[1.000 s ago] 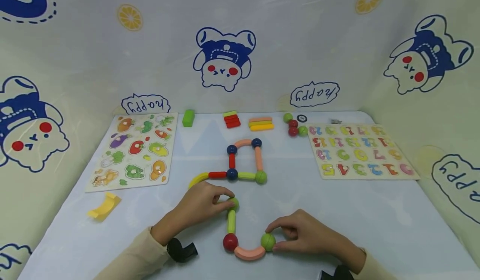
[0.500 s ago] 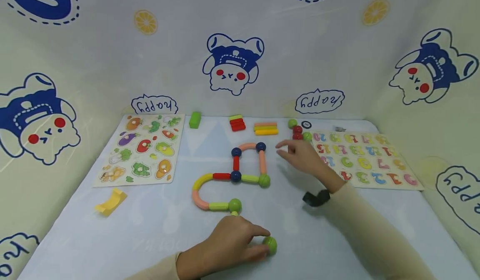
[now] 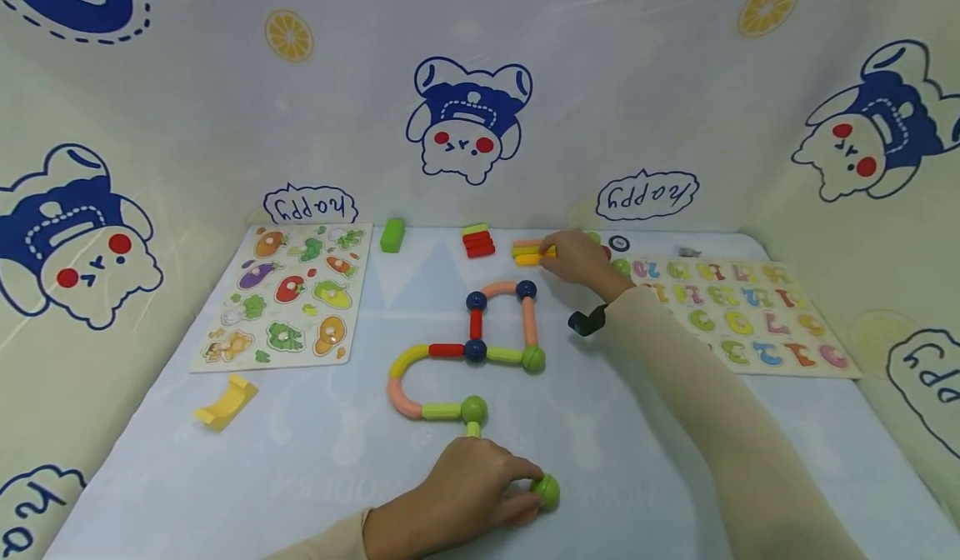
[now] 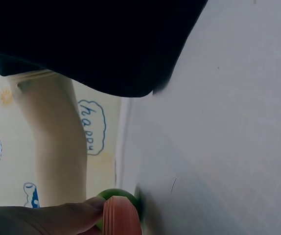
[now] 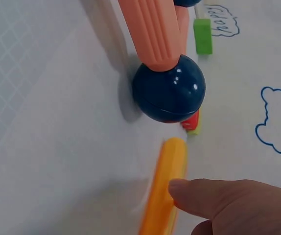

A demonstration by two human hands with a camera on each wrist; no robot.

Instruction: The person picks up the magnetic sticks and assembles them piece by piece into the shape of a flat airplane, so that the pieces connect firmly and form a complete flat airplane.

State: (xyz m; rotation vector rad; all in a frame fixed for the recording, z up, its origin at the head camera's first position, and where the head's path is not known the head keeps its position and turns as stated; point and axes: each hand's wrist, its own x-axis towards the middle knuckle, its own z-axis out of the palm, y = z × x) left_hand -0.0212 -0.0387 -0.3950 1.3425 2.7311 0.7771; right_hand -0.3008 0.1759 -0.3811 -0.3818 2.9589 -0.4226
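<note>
My left hand (image 3: 465, 493) pinches a green ball (image 3: 549, 492) between thumb and fingers near the front of the table. A salmon curved rod (image 4: 122, 220) is up against that ball in the left wrist view; in the head view the hand covers it. At the back, my right hand (image 3: 581, 260) pinches the end of a yellow rod (image 5: 166, 183) lying beside other rods. In the middle lies a figure of joined rods and balls: navy balls (image 3: 476, 351), a red rod (image 3: 447, 350), a yellow curved rod (image 3: 408, 361) and a green ball (image 3: 474, 410).
A vegetable puzzle board (image 3: 285, 302) lies left, a number puzzle board (image 3: 765, 327) right. Along the back are a green block (image 3: 392, 235), several red rods (image 3: 479, 244) and a black ring (image 3: 618, 243). A yellow arched block (image 3: 227, 402) sits front left.
My left hand left the upper green ball and took hold of the lower one. My right hand let that lower ball go and moved back to the yellow rod.
</note>
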